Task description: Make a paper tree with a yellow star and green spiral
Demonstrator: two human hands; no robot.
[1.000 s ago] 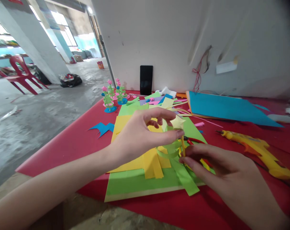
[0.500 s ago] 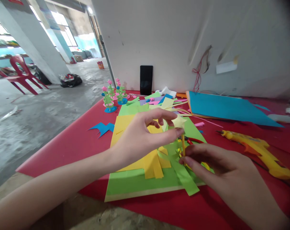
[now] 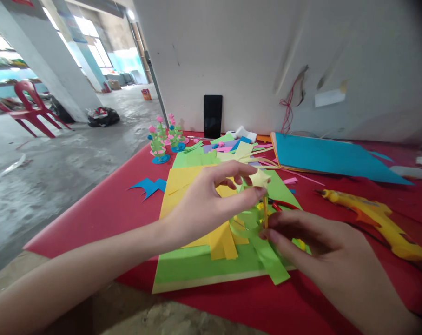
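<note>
My left hand (image 3: 206, 200) pinches a small pale yellow paper star (image 3: 259, 178) between thumb and forefinger. The star sits on top of a thin orange stick (image 3: 266, 210). My right hand (image 3: 312, 246) grips the lower part of that stick, with a curled green paper strip (image 3: 247, 222) looping around it. Both hands hover over a green sheet (image 3: 197, 267) and a yellow sheet (image 3: 181, 184) lying on the red table (image 3: 102, 211).
A yellow glue gun (image 3: 374, 218) lies at the right. Red-handled scissors (image 3: 282, 204) peek out behind the stick. A blue sheet stack (image 3: 329, 160) lies at the back right, a black phone (image 3: 213, 116) leans on the wall, finished paper flowers (image 3: 165, 139) stand back left.
My left hand and the star have sunk slightly and my right hand has slid a little left along the stick. Both keep their hold.
</note>
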